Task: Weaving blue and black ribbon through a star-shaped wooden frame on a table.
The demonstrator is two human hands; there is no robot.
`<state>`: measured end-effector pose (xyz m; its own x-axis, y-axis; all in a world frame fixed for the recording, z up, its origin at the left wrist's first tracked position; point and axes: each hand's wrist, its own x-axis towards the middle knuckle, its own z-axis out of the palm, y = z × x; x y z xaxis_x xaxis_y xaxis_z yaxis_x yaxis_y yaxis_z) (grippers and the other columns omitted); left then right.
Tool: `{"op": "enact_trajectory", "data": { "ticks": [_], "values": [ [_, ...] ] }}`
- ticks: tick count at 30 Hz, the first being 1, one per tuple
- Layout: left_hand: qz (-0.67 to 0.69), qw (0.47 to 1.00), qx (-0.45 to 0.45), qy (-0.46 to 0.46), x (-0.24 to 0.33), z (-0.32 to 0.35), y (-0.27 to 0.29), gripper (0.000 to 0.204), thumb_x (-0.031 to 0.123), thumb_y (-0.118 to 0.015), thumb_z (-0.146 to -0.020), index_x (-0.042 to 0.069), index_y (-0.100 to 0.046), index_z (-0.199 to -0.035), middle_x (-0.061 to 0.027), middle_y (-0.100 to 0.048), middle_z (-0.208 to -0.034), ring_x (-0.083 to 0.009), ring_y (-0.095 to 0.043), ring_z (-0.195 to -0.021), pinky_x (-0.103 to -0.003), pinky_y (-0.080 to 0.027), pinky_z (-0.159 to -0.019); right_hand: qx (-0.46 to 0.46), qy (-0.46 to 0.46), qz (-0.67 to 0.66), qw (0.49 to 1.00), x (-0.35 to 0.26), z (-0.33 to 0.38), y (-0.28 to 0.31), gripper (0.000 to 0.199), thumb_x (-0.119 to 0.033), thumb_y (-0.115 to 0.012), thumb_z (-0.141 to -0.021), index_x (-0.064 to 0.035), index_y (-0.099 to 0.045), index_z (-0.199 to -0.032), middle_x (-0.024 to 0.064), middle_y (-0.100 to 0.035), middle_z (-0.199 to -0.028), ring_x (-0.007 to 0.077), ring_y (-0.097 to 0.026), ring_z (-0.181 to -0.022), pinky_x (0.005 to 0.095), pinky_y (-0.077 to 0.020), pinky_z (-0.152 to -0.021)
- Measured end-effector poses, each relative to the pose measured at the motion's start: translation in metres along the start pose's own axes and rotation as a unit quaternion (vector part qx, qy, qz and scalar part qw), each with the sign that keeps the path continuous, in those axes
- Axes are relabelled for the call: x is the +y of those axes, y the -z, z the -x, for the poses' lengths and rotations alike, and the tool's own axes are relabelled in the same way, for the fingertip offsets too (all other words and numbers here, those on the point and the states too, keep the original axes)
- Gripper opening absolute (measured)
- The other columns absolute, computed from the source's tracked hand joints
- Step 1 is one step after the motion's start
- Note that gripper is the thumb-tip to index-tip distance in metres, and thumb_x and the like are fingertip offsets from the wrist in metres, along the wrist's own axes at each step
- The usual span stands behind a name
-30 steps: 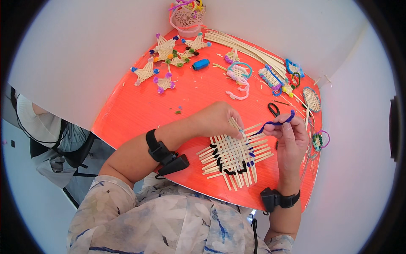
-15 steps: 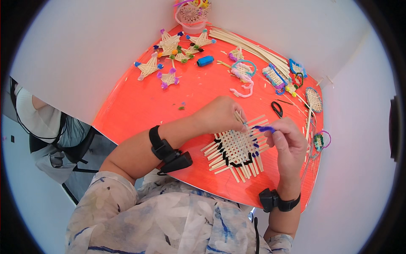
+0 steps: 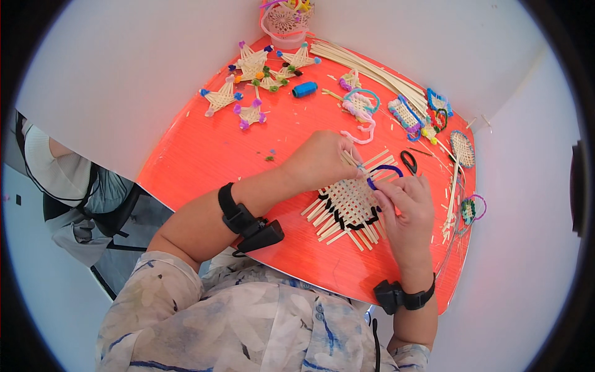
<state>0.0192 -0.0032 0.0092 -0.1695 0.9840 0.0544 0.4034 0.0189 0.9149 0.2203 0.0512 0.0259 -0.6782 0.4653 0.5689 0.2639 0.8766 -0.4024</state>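
A woven mat of pale bamboo strips (image 3: 350, 199), its strip ends sticking out all round, is held over the red table. Black fuzzy stem winds along its near and left edges. My left hand (image 3: 330, 156) is closed on strip ends at the mat's far edge, knuckles up. My right hand (image 3: 406, 201) pinches a dark blue-purple pipe cleaner (image 3: 390, 167) against the mat's right edge; the stem arches up in a loop above the fingers. The fingertips partly hide where the stem meets the strips.
Black-handled scissors (image 3: 408, 162) lie just beyond my right hand. Small woven stars (image 3: 221, 97) and a blue thread spool (image 3: 304, 90) lie farther left. Long bamboo strips (image 3: 365, 66), a basket (image 3: 286, 28) and an oval woven piece (image 3: 462, 149) sit along the far and right edges.
My right hand has moved left and slightly up, bringing the pipe cleaner onto the mat's edge, where it now forms a loop. The mat has shifted slightly right and up; my left hand keeps its grip.
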Motion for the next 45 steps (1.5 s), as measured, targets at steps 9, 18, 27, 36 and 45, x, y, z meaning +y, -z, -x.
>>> {"op": "enact_trajectory", "data": {
  "ticks": [9, 18, 27, 36, 45],
  "values": [
    [-0.010, 1.000, -0.005, -0.011, 0.001, 0.001, -0.002, 0.018, 0.015, -0.078, -0.077, 0.001, -0.072, -0.088, -0.0088, -0.072, -0.077, -0.0108, -0.067, -0.073, -0.027, -0.052, -0.066, 0.010, 0.033, 0.060, 0.998, 0.005, 0.001, -0.007, 0.017, -0.005, -0.074, -0.072, -0.0077, -0.070, -0.089, 0.0024, -0.057, -0.078, 0.0225, -0.052, -0.082, 0.0374, -0.0385, -0.077],
    [-0.011, 1.000, -0.012, -0.008, 0.003, 0.002, -0.002, 0.019, 0.015, -0.078, -0.077, 0.001, -0.072, -0.089, -0.0094, -0.072, -0.078, -0.0109, -0.067, -0.072, -0.027, -0.052, -0.066, 0.010, 0.033, 0.107, 0.994, 0.002, 0.002, -0.007, 0.012, -0.009, -0.073, -0.075, -0.0107, -0.069, -0.086, 0.0003, -0.053, -0.077, 0.0200, -0.052, -0.082, 0.0386, -0.0323, -0.084],
    [-0.006, 1.000, -0.018, -0.007, 0.002, 0.002, -0.007, 0.016, 0.012, -0.077, -0.078, 0.000, -0.071, -0.088, -0.0092, -0.072, -0.079, -0.0103, -0.067, -0.072, -0.027, -0.052, -0.066, 0.021, 0.039, 0.174, 0.984, -0.002, 0.001, -0.013, 0.013, -0.014, -0.074, -0.077, -0.0122, -0.064, -0.086, -0.0004, -0.054, -0.076, 0.0190, -0.051, -0.080, 0.0383, -0.0296, -0.080],
    [-0.009, 1.000, 0.017, -0.018, 0.001, 0.003, -0.013, 0.019, 0.012, -0.079, -0.076, 0.000, -0.069, -0.086, -0.0106, -0.071, -0.078, -0.0122, -0.067, -0.072, -0.028, -0.052, -0.065, 0.033, 0.055, 0.220, 0.973, -0.002, 0.003, -0.017, 0.013, -0.013, -0.071, -0.078, -0.0109, -0.059, -0.082, 0.0015, -0.051, -0.072, 0.0199, -0.052, -0.072, 0.0378, -0.0331, -0.076],
    [-0.025, 0.999, 0.020, -0.032, -0.005, 0.000, -0.018, 0.023, 0.013, -0.080, -0.074, 0.001, -0.066, -0.088, -0.0093, -0.070, -0.083, -0.0131, -0.067, -0.077, -0.029, -0.051, -0.069, 0.012, 0.089, 0.163, 0.983, 0.007, 0.005, -0.020, 0.010, -0.011, -0.066, -0.078, -0.0079, -0.059, -0.084, 0.0044, -0.054, -0.077, 0.0216, -0.055, -0.072, 0.0355, -0.0395, -0.066]
  ]
}}
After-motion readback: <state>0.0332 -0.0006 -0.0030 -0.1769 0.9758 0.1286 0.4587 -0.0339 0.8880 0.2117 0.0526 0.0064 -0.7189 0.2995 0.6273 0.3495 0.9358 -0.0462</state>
